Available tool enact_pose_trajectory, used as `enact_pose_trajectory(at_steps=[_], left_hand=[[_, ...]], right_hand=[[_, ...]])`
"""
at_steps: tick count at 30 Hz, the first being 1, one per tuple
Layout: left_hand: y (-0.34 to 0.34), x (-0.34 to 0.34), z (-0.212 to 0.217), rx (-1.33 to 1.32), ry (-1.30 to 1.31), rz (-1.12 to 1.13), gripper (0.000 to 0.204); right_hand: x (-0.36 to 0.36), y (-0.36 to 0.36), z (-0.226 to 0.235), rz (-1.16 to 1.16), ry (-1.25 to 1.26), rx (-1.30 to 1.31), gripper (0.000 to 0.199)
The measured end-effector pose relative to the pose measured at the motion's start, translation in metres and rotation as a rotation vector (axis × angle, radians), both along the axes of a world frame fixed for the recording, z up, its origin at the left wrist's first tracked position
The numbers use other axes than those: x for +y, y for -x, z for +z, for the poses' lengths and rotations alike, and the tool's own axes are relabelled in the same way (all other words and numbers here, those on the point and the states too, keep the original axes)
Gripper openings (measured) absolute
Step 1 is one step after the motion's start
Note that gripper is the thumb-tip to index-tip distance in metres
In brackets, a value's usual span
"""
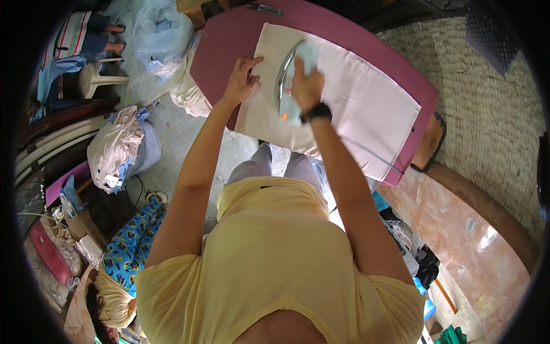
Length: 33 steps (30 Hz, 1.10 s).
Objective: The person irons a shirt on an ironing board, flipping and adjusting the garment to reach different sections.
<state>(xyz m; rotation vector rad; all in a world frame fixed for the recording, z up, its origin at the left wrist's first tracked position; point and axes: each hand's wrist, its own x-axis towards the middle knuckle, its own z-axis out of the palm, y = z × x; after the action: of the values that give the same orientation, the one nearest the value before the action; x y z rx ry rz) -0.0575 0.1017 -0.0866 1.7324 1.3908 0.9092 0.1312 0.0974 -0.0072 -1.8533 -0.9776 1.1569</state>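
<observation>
A clothes iron [291, 86] with a shiny metal edge, a pale green body and a small glowing orange light rests on a cream cloth [366, 97]. My right hand [307, 86], with a black watch at the wrist, is wrapped round its handle. The cloth lies spread flat over a maroon ironing board [226, 40]. At the cloth's left edge is my left hand [242, 80], its index finger and thumb apart and touching the fabric; its other fingers are partly hidden. A thin grey-blue cord or strip crosses the cloth's lower right part.
Small snips [265, 9] lie at the board's far edge. Bundled clothes [117, 146] and a clear plastic bag [163, 31] stand left. Other people are at the far left and lower left. A curved, marble-patterned counter [458, 229] runs along the right.
</observation>
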Motion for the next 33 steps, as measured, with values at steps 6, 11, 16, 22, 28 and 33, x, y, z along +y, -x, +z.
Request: enact_pose_trajectory(at_steps=[6, 11, 16, 22, 28, 33], left_hand=[[0.002, 0.005, 0.001, 0.069, 0.054, -0.025, 0.057], [0.012, 0.005, 0.006, 0.152, -0.007, -0.038, 0.053], [0.035, 0.007, 0.001, -0.201, 0.116, 0.002, 0.041], [0.051, -0.007, 0.025, -0.279, 0.077, 0.296, 0.031], [0.079, -0.014, 0.015, -0.312, 0.032, 0.361, 0.026], [0.091, -0.016, 0.019, -0.309, -0.008, 0.459, 0.023]], right_hand=[[0.062, -0.012, 0.0, 0.041, -0.027, 0.058, 0.057], [-0.086, 0.03, -0.025, 0.111, 0.007, 0.111, 0.051], [-0.071, 0.055, -0.019, 0.089, -0.088, 0.266, 0.051], [-0.043, 0.067, -0.03, 0.156, -0.221, 0.034, 0.053], [-0.127, 0.087, -0.015, 0.237, -0.339, -0.015, 0.046], [-0.037, 0.088, -0.01, 0.19, -0.309, 0.031, 0.057]])
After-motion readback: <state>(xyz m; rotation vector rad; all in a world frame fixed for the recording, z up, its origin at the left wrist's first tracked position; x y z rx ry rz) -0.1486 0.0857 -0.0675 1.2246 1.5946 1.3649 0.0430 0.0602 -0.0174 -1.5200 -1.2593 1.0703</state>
